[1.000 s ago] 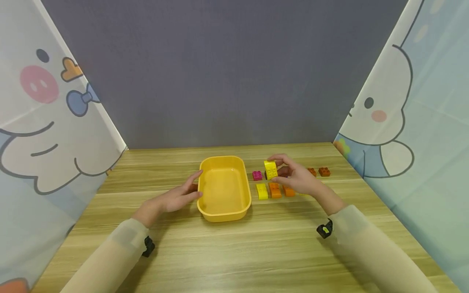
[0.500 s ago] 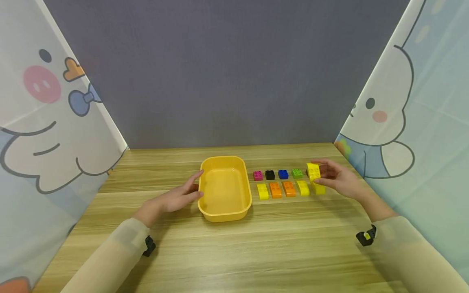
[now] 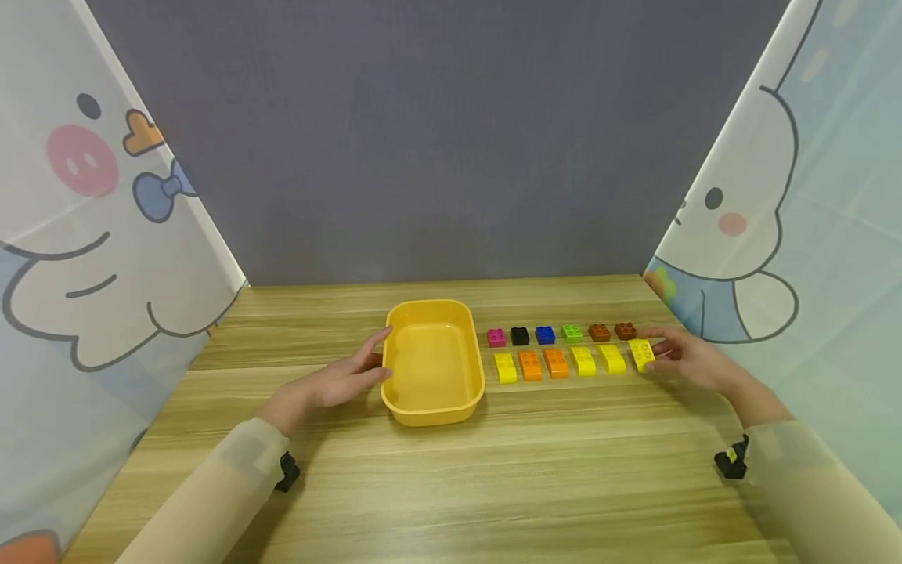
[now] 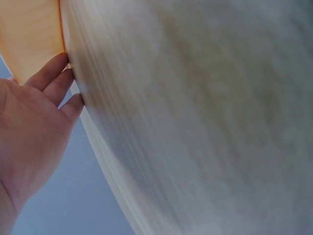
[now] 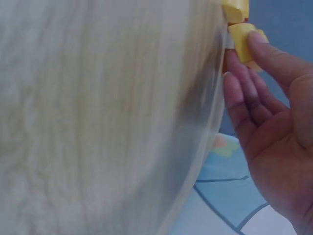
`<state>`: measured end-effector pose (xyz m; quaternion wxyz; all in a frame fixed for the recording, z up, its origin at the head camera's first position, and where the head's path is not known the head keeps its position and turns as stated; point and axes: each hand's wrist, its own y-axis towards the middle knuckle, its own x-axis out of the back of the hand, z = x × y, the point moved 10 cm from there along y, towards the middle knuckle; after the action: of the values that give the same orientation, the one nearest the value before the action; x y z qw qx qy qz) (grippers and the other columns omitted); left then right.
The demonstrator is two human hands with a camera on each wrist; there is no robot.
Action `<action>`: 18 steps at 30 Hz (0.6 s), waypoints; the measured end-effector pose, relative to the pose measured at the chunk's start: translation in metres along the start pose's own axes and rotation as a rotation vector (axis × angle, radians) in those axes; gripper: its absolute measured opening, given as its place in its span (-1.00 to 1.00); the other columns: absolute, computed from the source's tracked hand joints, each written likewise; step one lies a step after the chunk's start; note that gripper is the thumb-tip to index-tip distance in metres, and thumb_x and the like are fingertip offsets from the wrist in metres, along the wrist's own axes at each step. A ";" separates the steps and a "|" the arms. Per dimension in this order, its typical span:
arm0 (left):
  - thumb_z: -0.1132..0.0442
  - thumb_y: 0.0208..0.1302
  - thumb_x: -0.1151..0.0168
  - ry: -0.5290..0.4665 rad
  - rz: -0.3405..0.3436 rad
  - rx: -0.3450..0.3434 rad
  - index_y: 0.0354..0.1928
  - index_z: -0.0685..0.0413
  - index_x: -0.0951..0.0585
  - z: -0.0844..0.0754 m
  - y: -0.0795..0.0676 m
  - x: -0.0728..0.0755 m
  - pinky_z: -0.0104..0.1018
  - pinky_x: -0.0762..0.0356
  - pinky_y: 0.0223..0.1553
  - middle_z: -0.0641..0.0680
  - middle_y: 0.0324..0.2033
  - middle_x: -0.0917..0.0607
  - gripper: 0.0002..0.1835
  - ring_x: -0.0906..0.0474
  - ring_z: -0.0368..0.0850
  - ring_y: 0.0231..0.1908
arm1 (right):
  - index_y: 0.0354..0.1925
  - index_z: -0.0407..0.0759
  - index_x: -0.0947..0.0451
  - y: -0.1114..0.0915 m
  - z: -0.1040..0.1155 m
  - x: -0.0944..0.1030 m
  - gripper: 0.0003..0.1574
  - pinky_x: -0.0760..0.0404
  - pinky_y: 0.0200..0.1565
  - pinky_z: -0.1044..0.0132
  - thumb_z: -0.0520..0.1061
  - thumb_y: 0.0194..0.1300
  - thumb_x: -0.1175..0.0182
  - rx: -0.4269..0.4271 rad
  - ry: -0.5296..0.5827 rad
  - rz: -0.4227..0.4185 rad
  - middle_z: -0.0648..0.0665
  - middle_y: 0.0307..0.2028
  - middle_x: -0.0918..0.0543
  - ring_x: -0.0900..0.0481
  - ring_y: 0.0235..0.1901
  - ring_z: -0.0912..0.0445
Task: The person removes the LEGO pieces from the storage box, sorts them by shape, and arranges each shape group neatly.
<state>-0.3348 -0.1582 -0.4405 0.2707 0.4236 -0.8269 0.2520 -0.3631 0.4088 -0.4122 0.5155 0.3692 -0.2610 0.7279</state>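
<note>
At the right end of the front row, my right hand [image 3: 694,360] pinches a yellow toy brick [image 3: 641,355] between thumb and fingers; it is slightly tilted. In the right wrist view the thumb presses on this yellow brick's side, close to another yellow brick [image 5: 236,11]. My left hand [image 3: 344,379] rests against the left side of a yellow-orange tray [image 3: 432,419], its fingers fairly straight at the rim. In the left wrist view, fingertips of the left hand [image 4: 36,117] touch the tabletop beside the tray wall [image 4: 34,34].
Left of the held brick, the front row has yellow bricks [image 3: 583,361] and orange bricks [image 3: 530,365]. Behind it runs a row of magenta [image 3: 496,338], black, blue, green and brown bricks [image 3: 599,333]. A grey panel [image 3: 451,141] closes off the wooden table's far edge.
My right hand has carried the yellow brick rightward past the row and lowered it to the row's right end. The left hand and the tray have stayed in place.
</note>
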 end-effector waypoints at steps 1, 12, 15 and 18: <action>-0.21 0.72 -0.04 0.003 0.001 -0.003 0.80 -0.35 0.33 0.000 0.000 0.000 0.41 -0.25 0.59 0.34 0.61 -0.40 -0.05 -0.39 0.34 0.58 | 0.52 -0.41 -0.37 0.000 -0.003 -0.001 -0.21 -0.71 -0.10 0.37 -0.17 0.51 -0.42 0.002 -0.010 0.011 -0.54 0.30 -0.58 -0.71 0.10 -0.03; -0.23 0.71 -0.04 0.017 0.003 0.004 0.80 -0.36 0.35 0.002 0.002 0.000 0.41 -0.25 0.60 0.33 0.62 -0.39 -0.04 -0.37 0.34 0.59 | 0.46 -0.54 -0.38 0.008 -0.007 -0.011 -0.34 -0.75 -0.22 0.31 -0.28 0.56 -0.32 0.051 -0.022 0.073 -0.55 0.12 -0.66 -0.74 -0.06 -0.07; -0.24 0.71 -0.05 0.017 0.000 0.011 0.79 -0.40 0.35 0.002 0.002 0.000 0.39 -0.25 0.60 0.30 0.62 -0.41 -0.03 -0.38 0.32 0.59 | 0.47 -0.56 -0.36 0.009 -0.009 -0.014 -0.35 -0.75 -0.24 0.32 -0.29 0.59 -0.28 0.037 -0.012 0.100 -0.54 0.12 -0.66 -0.72 -0.11 0.06; -0.24 0.71 -0.04 0.021 -0.002 0.014 0.79 -0.43 0.34 0.002 0.002 0.000 0.40 -0.25 0.60 0.28 0.63 -0.41 -0.05 -0.39 0.31 0.59 | 0.50 -0.56 -0.32 0.009 -0.011 -0.016 -0.34 -0.72 -0.25 0.33 -0.29 0.62 -0.24 0.018 -0.020 0.117 -0.47 0.06 -0.67 -0.67 -0.18 0.16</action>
<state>-0.3366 -0.1583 -0.4420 0.2766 0.4237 -0.8219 0.2618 -0.3714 0.4056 -0.4317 0.4660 0.3652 -0.2805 0.7555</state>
